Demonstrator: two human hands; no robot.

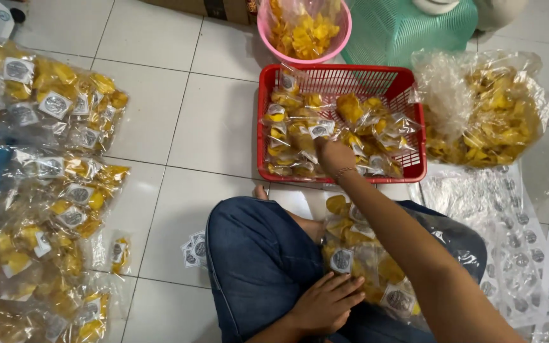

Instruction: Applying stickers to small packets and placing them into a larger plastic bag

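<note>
Right hand (333,155) reaches into the red plastic basket (341,79), fingers curled down among the clear packets of yellow chips (300,136); whether it grips one cannot be told. Left hand (326,302) lies flat, fingers spread, on the jeans-clad lap (255,260), touching the chip packets piled on the lap (366,254). Labelled packets heaped on the floor at left (52,165). Sticker sheets (516,241) on the right, pink bowl of chips (304,30) behind the basket

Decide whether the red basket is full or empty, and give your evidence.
Partly full: clear packets of yellow chips cover the floor of the red basket, but its far rim stands bare above them.
</note>
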